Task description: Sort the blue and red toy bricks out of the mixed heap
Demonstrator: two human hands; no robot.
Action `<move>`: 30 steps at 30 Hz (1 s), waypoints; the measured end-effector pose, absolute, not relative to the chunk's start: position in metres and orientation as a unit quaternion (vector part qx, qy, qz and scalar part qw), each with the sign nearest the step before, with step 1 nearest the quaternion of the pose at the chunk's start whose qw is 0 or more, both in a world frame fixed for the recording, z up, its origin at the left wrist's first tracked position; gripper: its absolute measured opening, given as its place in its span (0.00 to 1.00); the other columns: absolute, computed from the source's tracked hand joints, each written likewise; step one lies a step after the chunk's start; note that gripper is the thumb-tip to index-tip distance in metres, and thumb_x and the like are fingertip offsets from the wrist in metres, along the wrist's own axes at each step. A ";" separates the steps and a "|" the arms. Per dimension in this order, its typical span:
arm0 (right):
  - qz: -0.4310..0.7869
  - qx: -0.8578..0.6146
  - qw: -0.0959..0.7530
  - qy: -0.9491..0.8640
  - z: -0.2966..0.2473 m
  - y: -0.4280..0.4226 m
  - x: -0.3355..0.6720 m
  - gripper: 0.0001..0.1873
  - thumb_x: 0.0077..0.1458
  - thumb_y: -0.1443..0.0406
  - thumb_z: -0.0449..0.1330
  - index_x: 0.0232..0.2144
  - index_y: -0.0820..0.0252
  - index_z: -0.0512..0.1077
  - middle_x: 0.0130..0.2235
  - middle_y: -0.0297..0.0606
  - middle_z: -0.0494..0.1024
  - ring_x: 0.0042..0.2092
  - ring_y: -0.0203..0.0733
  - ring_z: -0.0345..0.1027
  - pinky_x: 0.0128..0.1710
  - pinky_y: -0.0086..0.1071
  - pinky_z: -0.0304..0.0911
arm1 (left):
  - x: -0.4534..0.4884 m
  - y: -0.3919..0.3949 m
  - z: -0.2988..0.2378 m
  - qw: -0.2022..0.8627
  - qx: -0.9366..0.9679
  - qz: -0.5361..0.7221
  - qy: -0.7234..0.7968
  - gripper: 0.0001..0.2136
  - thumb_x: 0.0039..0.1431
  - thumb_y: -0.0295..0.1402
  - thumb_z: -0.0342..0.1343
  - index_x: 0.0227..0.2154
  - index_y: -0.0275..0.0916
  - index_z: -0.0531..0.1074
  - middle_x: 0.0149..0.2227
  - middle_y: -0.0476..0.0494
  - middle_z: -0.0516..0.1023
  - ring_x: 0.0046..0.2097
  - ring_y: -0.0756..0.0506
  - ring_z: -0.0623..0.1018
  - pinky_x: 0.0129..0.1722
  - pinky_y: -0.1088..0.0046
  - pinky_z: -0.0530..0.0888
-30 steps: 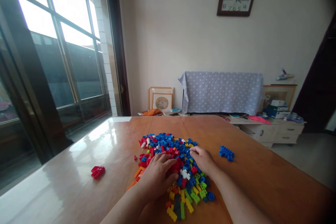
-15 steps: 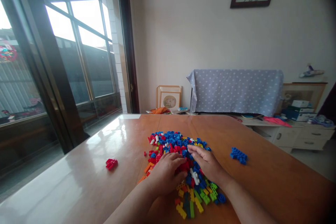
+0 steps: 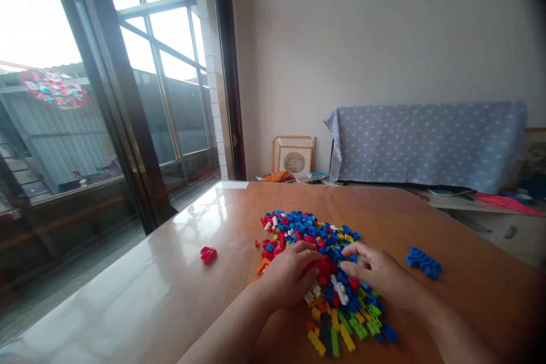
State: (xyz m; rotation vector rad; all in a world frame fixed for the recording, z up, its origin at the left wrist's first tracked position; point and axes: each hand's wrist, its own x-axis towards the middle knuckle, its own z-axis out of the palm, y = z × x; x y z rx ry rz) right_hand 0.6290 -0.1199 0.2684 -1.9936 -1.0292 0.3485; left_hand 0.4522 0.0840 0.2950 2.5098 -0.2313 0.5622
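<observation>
A heap of mixed toy building bricks (image 3: 305,222) spreads over the wooden table, mostly blue at the far side, with yellow and green pieces nearer me. My left hand (image 3: 292,274) lies over the left of the heap, its fingers curled round several red bricks (image 3: 325,267). The palm hides part of them. To the right, my right hand (image 3: 373,266) hovers over the heap's edge with thumb and fingers apart and nothing between them. A white brick (image 3: 339,289) lies between the two hands, on top of other pieces.
A small red brick cluster (image 3: 208,255) sits apart on the left of the table (image 3: 140,290). On the right lies a blue brick cluster (image 3: 423,263). Behind the table are a framed picture (image 3: 294,159) and a spotted cloth (image 3: 418,145) over something wide.
The view has turned left, so everything appears further right. My right hand has drawn back a little rightward, its thumb and fingers now apart. The left hand stays over the red bricks.
</observation>
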 end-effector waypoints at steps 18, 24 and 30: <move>0.037 -0.837 0.317 -0.445 0.243 -0.106 0.632 0.21 0.57 0.51 0.57 0.47 0.54 0.74 0.29 0.33 0.76 0.32 0.43 0.71 0.32 0.32 0.60 | 0.452 0.089 0.293 0.282 0.933 0.215 -0.065 0.16 0.64 0.34 0.54 0.53 0.48 0.74 0.60 0.43 0.71 0.59 0.42 0.74 0.58 0.66 0.73; 0.000 -0.844 0.322 -0.428 0.245 -0.110 0.634 0.19 0.60 0.52 0.55 0.47 0.53 0.74 0.29 0.33 0.76 0.33 0.43 0.72 0.35 0.34 0.61 | 0.454 0.115 0.296 0.310 0.906 0.290 0.001 0.15 0.68 0.32 0.47 0.53 0.45 0.73 0.54 0.41 0.75 0.55 0.43 0.75 0.57 0.65 0.72; -0.028 -0.864 0.297 -0.406 0.254 -0.111 0.631 0.18 0.60 0.53 0.54 0.47 0.53 0.74 0.27 0.32 0.74 0.31 0.43 0.70 0.30 0.33 0.57 | 0.452 0.139 0.298 0.299 0.901 0.295 0.106 0.13 0.64 0.31 0.50 0.48 0.43 0.75 0.45 0.44 0.79 0.46 0.44 0.78 0.46 0.69 0.74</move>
